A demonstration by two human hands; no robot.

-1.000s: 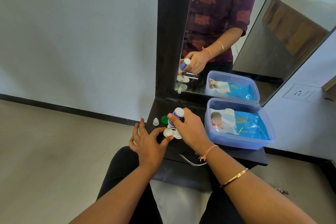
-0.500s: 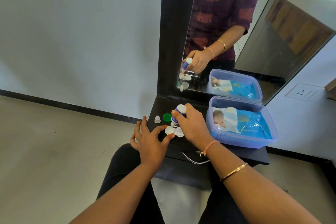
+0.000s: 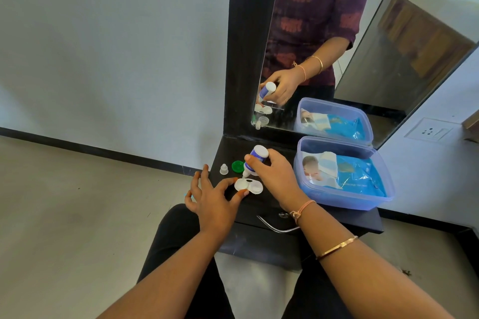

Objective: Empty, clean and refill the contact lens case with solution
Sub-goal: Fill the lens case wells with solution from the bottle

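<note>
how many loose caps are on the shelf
2 plainly seen: a small white cap near the shelf's left edge, and a green cap beside it, partly behind the solution bottle. Another may be hidden behind the right hand.

White two-well lens case (image 3: 248, 185) uncapped on black shelf (image 3: 255, 205), blue-labelled solution bottle (image 3: 255, 160) tip-down just above it.

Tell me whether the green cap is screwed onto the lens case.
No, the green cap lies loose on the shelf behind the case, next to the white cap.
</note>
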